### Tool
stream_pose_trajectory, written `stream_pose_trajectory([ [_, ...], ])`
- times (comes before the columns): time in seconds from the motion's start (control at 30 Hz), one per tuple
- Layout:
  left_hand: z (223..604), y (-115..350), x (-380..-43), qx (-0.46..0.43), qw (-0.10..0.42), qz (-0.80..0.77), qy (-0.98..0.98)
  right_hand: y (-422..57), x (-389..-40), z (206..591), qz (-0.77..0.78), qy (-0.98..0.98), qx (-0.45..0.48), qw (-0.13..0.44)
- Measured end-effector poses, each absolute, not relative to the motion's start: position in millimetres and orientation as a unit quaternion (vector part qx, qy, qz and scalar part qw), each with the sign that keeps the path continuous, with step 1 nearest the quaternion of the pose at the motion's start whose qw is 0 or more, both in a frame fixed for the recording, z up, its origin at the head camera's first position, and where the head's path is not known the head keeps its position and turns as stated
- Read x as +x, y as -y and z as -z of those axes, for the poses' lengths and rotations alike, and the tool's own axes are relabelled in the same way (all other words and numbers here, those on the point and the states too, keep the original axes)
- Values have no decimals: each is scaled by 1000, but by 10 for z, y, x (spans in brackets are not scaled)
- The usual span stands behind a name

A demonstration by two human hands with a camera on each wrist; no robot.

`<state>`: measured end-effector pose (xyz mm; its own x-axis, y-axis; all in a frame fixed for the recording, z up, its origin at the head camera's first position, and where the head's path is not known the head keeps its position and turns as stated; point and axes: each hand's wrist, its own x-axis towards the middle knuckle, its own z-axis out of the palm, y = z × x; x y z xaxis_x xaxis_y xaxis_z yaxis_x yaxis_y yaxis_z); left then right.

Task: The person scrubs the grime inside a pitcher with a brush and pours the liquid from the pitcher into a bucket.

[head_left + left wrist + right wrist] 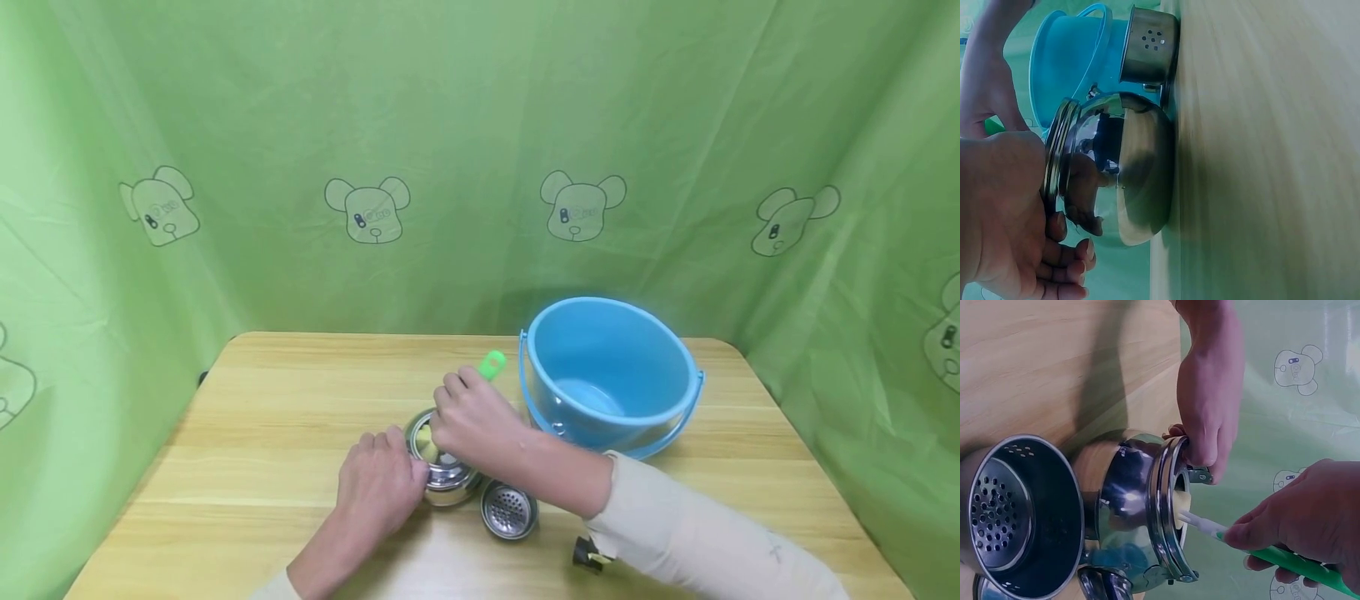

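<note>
R hand grip closed round brush, head inside pot; L hand grip curled on pot rim; strainer just R of pot.

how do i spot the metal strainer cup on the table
Find the blue bucket on the wooden table. Left and nearer stands a shiny metal pot, with the strainer cup close by its near right side. Unlike both, its base is pierced with holes.
</note>
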<state>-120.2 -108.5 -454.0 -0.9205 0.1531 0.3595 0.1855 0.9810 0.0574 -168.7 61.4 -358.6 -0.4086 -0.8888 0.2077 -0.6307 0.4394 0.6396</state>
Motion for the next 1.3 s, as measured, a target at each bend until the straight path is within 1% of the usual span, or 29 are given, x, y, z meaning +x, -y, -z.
stream_pose_trajectory([
  [0.13,4529,1082,-1196,-83,175,44,980,-602,-1681,3595,243,808,468,263],
  [0.3,4511,1069,-1184,-70,156,48,984,-606,-1687,3619,247,808,467,263],
  [0.73,4490,1051,-1187,-66,148,41,986,-638,-1652,3634,253,796,472,283],
  [1.13,4496,1055,-1182,-71,158,29,984,-623,-1628,3615,275,787,477,280],
  [1.3,4491,1054,-1187,-65,150,32,986,-614,-1612,3590,297,775,477,287],
])
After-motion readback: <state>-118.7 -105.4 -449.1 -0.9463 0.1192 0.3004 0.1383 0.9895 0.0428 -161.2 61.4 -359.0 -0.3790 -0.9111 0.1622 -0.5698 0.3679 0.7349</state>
